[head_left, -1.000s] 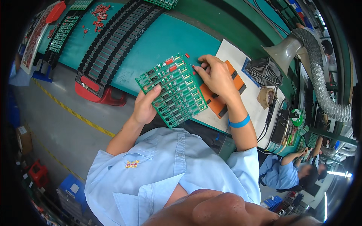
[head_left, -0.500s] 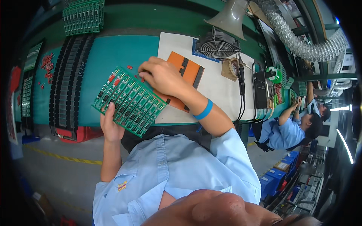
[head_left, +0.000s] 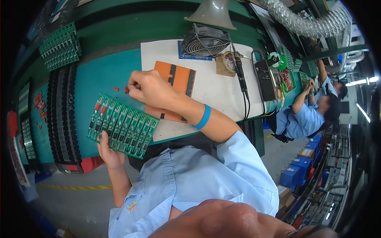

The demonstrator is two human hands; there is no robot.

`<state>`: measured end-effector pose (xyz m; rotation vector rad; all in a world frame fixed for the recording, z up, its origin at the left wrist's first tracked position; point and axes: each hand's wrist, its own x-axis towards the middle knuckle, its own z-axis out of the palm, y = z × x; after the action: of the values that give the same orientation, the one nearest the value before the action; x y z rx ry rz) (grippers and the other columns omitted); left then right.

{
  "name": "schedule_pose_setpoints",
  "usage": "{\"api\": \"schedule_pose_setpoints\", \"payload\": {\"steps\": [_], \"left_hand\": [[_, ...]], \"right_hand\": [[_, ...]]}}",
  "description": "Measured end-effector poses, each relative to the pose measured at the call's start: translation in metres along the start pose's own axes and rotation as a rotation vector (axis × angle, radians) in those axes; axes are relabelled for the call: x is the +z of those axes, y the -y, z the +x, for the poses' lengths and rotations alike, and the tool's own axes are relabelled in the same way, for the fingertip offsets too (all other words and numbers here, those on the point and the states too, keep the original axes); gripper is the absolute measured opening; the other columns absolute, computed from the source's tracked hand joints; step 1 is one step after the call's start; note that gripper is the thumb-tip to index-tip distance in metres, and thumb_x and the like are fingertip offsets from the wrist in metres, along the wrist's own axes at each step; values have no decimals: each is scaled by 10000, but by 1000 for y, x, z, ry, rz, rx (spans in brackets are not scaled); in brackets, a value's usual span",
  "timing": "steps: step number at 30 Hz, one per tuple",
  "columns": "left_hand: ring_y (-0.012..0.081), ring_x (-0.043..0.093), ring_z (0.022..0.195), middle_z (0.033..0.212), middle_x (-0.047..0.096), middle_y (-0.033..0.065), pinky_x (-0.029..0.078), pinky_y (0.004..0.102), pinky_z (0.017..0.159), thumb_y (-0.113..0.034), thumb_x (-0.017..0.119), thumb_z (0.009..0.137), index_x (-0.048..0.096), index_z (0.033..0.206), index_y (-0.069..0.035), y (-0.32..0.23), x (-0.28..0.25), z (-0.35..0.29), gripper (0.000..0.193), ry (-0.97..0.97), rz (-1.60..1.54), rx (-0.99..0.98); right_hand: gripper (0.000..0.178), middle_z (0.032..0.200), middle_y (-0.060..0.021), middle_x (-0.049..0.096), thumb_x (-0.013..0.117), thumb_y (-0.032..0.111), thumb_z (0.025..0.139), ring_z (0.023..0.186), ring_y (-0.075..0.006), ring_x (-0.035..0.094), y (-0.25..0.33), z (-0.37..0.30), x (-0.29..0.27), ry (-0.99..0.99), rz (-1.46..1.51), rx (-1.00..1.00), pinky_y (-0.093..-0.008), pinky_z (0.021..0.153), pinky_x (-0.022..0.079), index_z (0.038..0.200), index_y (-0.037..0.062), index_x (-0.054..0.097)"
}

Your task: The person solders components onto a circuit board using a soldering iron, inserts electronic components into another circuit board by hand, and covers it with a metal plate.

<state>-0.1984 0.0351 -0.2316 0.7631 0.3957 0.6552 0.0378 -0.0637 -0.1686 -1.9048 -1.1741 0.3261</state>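
My left hand (head_left: 111,154) grips a green circuit board panel (head_left: 126,133) by its near left edge, thumb on top. The panel is split into several narrow strips with black chips, and it is tilted over the bench's front edge. Two small red components (head_left: 104,108) sit at the far end of its leftmost strips. Beyond the panel, my right hand (head_left: 151,89) has its fingers pinched together, with a small red component (head_left: 126,90) at the fingertips. Another loose red component (head_left: 116,89) lies just left of it on the green mat (head_left: 105,71).
An orange board (head_left: 183,79) with black strips lies under my right forearm on white paper (head_left: 222,93). A fan (head_left: 207,41) and a soldering iron (head_left: 239,67) stand behind. Black racks (head_left: 62,115) and scattered red components (head_left: 40,106) are left. Co-workers (head_left: 301,115) sit at right.
The whole view has shifted, so the bench appears lower and farther left. My right hand has moved slightly away from the panel, and a red component now shows clearly at its fingertips.
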Motion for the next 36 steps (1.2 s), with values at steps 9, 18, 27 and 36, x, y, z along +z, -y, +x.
{"api": "schedule_pose_setpoints", "payload": {"steps": [9, 18, 27, 36], "left_hand": [[198, 712, 1097, 1325, 690, 120, 574, 342, 918, -210, 407, 1108, 566, 1409, -26, 0, -7, 5, 386, 55, 28, 18], [195, 709, 1108, 1343, 681, 109, 575, 347, 917, -230, 402, 1114, 549, 1427, -39, -7, 11, 9, 395, 81, 23, -9], [210, 712, 1095, 1332, 681, 133, 582, 343, 916, -188, 403, 1103, 526, 1443, -27, 4, 4, 11, 396, 81, -9, -18], [213, 698, 1132, 1370, 658, 133, 576, 347, 935, -197, 400, 1115, 499, 1471, -36, 3, 15, 9, 403, 68, 30, 9]], "right_hand": [[76, 830, -109, 724, 704, 5, 838, 641, -217, 616, -25, 3, 18, -87, 65, -202, -347, 599, 498, 913, 10, 709], [113, 811, -96, 711, 767, 37, 830, 678, -194, 632, -7, 2, -9, -21, 149, -119, -322, 629, 519, 935, 5, 737], [143, 811, -66, 707, 788, 69, 855, 672, -141, 595, -7, 0, -12, -131, 307, -61, -283, 616, 510, 979, 0, 776], [121, 864, -65, 731, 775, 56, 895, 681, -101, 602, 15, -3, -12, -125, 498, -85, -214, 622, 498, 998, -7, 781]]}}
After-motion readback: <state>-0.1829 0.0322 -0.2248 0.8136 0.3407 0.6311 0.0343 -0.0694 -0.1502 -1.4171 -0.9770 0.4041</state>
